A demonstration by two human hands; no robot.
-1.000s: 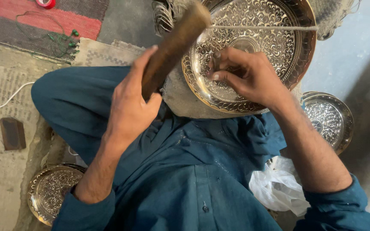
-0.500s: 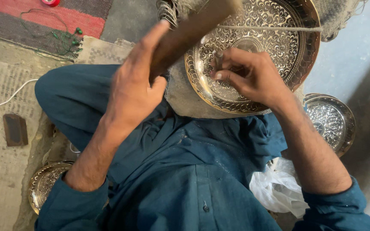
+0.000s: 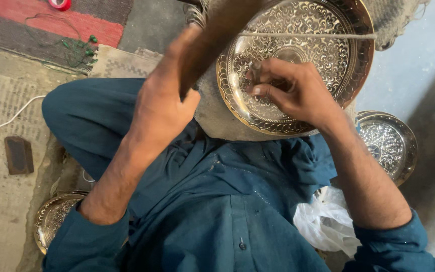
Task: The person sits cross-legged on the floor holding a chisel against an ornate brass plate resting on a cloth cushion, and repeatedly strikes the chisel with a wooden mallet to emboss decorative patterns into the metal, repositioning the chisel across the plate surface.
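Brass tray (image 3: 323, 65) under right hand (image 3: 298, 93)

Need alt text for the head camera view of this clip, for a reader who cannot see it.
A seated person in blue clothes works on a large engraved brass plate: the left hand grips a dark wooden mallet raised over it, while the right hand pinches a small tool against the plate's surface. Two smaller engraved plates lie on the floor at either side.

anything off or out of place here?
Nothing stands out. The left hand grips a wooden mallet above the engraved tray; the right hand rests on the tray. No visible spill or damage.
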